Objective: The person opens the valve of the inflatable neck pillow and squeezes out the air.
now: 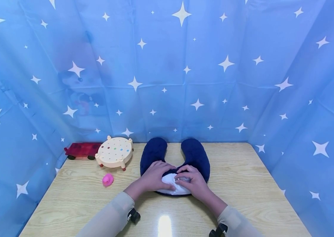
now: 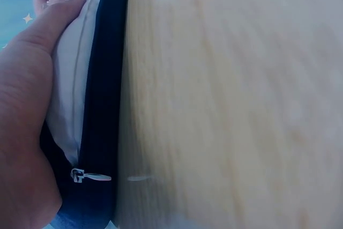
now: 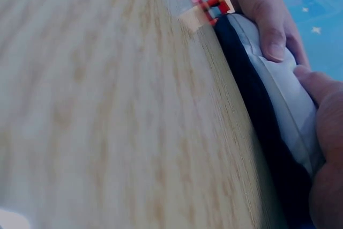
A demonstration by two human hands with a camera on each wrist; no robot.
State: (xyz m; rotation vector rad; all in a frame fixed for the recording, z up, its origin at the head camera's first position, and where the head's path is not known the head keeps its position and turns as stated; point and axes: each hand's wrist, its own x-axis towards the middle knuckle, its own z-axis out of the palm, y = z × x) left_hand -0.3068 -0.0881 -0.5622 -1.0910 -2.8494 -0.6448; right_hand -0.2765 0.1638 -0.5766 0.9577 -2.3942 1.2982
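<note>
A navy U-shaped neck pillow [image 1: 195, 153] lies on the table with its curved end nearest me. Its cover is unzipped there and the white inner [image 1: 169, 179] bulges out. My left hand [image 1: 155, 176] holds the pillow at the left of this opening, fingers over the navy cover and thumb on the white. From the right, my right hand [image 1: 194, 181] bends over the white inner, thumb and forefinger pinching a small shiny thing [image 1: 177, 179] too small to identify. A metal zip pull [image 2: 95, 176] hangs at the opening's end in the left wrist view.
Left of the pillow stand a cream round pegged toy [image 1: 115, 152] on short legs and a red checked toy [image 1: 85, 149] with dark wheels. A pink rubber duck [image 1: 107, 180] sits before them. A blue starred curtain [image 1: 167, 65] surrounds the wooden table [image 1: 238, 184].
</note>
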